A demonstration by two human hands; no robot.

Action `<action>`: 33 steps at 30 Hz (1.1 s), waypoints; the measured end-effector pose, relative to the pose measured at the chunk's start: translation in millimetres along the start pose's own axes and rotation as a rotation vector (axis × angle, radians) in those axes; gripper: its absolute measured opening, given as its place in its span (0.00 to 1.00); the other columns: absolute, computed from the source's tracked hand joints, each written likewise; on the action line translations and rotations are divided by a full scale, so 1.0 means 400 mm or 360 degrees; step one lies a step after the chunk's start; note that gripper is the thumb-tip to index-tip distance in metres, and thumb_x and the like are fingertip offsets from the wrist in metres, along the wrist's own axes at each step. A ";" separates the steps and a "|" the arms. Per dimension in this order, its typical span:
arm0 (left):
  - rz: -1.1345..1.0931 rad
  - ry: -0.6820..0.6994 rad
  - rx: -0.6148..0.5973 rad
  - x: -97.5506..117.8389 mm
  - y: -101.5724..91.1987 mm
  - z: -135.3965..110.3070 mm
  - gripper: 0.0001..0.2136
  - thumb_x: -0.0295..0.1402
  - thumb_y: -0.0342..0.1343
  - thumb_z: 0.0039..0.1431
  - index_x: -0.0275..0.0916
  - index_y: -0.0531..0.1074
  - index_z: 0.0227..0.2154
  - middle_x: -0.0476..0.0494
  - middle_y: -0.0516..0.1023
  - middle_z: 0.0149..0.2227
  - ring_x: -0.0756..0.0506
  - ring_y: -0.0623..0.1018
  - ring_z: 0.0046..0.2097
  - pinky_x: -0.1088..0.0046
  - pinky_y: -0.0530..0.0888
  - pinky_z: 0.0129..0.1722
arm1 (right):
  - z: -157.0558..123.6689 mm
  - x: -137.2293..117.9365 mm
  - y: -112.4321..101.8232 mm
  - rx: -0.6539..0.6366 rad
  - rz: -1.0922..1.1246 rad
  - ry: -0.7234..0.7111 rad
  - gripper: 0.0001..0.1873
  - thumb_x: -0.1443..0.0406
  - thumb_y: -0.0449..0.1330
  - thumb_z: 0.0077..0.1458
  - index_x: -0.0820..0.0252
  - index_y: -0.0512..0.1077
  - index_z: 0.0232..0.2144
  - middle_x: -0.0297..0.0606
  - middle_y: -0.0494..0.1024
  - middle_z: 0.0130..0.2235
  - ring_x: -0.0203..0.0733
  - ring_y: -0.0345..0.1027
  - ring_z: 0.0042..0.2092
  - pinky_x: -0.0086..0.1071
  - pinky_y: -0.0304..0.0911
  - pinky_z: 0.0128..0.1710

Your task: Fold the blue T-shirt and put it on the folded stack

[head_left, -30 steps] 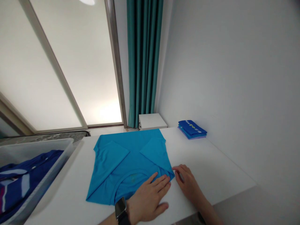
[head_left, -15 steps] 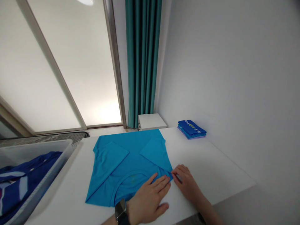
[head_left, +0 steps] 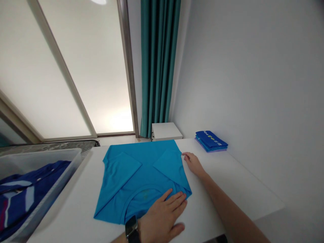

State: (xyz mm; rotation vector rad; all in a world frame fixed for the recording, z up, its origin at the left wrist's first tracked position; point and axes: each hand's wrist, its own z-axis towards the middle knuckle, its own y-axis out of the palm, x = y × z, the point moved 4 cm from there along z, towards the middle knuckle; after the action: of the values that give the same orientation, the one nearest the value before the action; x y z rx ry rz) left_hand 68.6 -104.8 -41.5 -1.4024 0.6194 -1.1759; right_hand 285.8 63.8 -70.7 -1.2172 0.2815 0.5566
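Note:
A bright blue T-shirt (head_left: 145,168) lies on the white table, its two short sleeves folded inward over the body and its round neckline towards me. My left hand (head_left: 167,211), with a black watch (head_left: 131,226) on the wrist, rests flat on the shirt beside the neckline, fingers stretched out. At the shirt's right edge, near the folded sleeve, my right hand (head_left: 192,162) has its fingertips drawn together on the fabric. The exact grip there is small and partly hidden.
A stack of folded blue clothes (head_left: 211,141) sits at the table's (head_left: 217,189) back right, near the wall. On the left stands a white bin (head_left: 76,157) holding dark blue clothing (head_left: 37,179). Beyond the table are a small white cabinet (head_left: 165,131) and a green curtain (head_left: 159,67).
My right hand has left the shirt's near right corner and moved away from me along the edge, up to the sleeve area. My left hand stays flat on the shirt.

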 end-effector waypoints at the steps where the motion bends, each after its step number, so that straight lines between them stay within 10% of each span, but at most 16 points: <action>1: 0.0001 0.0002 0.0000 0.000 0.000 0.000 0.28 0.44 0.39 0.70 0.39 0.46 0.68 0.41 0.50 0.69 0.43 0.53 0.69 0.59 0.48 0.68 | 0.017 0.004 0.006 0.0007 -0.0016 0.0026 0.18 0.68 0.46 0.60 0.59 0.74 0.43 0.40 0.80 0.39 0.44 0.71 0.42 0.37 0.63 0.46; 33: 0.0019 -0.0018 -0.0063 -0.002 -0.003 0.007 0.28 0.45 0.37 0.71 0.37 0.48 0.68 0.42 0.50 0.69 0.44 0.51 0.69 0.60 0.46 0.69 | 0.094 0.018 0.049 -0.0016 -0.0416 0.0069 0.12 0.62 0.50 0.65 0.58 0.72 0.35 0.40 0.76 0.38 0.46 0.64 0.43 0.36 0.51 0.40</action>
State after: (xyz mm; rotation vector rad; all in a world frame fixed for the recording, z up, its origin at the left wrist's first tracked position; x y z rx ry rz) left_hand 70.4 -102.6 -40.2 -1.4362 0.6453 -1.1508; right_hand 277.7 105.4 -77.5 -1.2538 0.1527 0.3061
